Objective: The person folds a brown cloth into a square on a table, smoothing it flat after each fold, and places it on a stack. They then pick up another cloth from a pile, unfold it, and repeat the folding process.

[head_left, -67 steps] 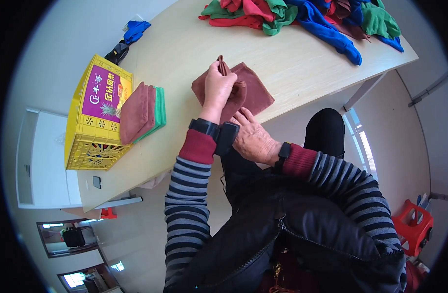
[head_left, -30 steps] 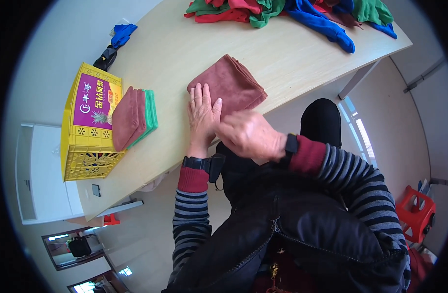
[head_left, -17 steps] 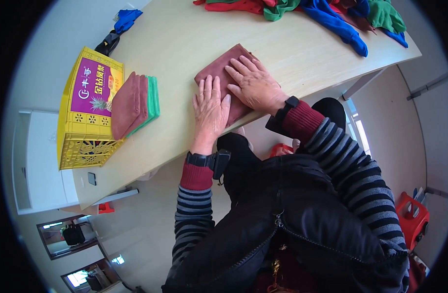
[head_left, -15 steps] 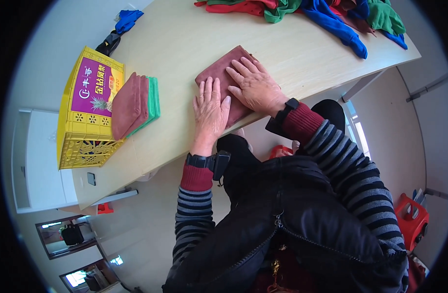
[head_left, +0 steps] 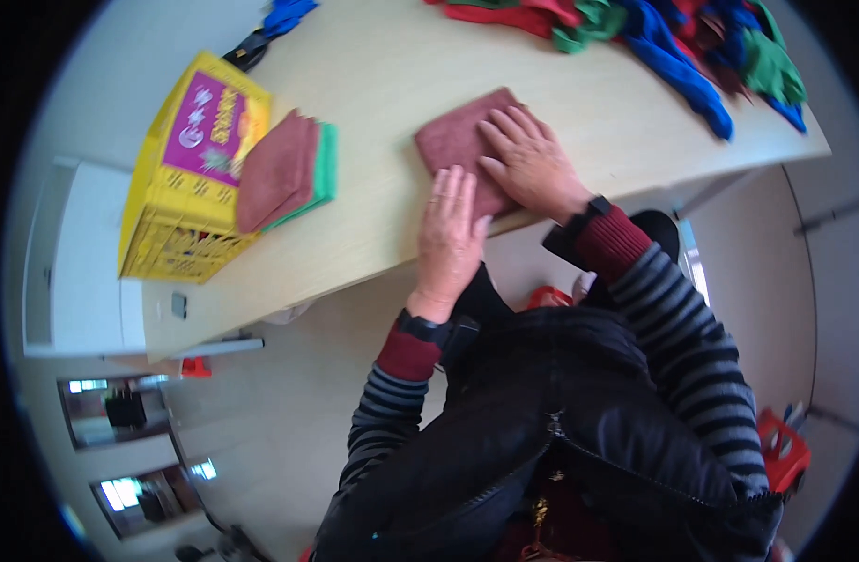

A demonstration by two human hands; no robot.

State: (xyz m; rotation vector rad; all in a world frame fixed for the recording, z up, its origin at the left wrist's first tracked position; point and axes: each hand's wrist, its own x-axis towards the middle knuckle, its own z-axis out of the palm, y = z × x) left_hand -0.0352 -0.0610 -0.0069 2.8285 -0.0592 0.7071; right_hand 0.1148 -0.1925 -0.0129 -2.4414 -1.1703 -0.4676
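Note:
A folded reddish-brown cloth (head_left: 453,138) lies near the front edge of the table. My right hand (head_left: 537,170) rests flat across its right side, fingers extended and slightly spread. At the cloth's near left edge, my left hand (head_left: 451,234) touches it with straight fingers. Both hands are open, with nothing gripped. To their left, folded reddish-brown cloths (head_left: 278,173) and a folded green cloth (head_left: 325,167) lean together against a yellow plastic basket (head_left: 172,220) with a purple label.
Loose blue, red and green cloths (head_left: 678,70) lie heaped at the far right of the pale wooden table (head_left: 373,75). A small dark flat object (head_left: 178,305) sits by the left table edge. A red plastic stool (head_left: 784,454) stands on the floor at right.
The whole view has shifted, so the table items appear farther right. My left hand has slid slightly toward me along the cloth; my right hand stays about where it was on it.

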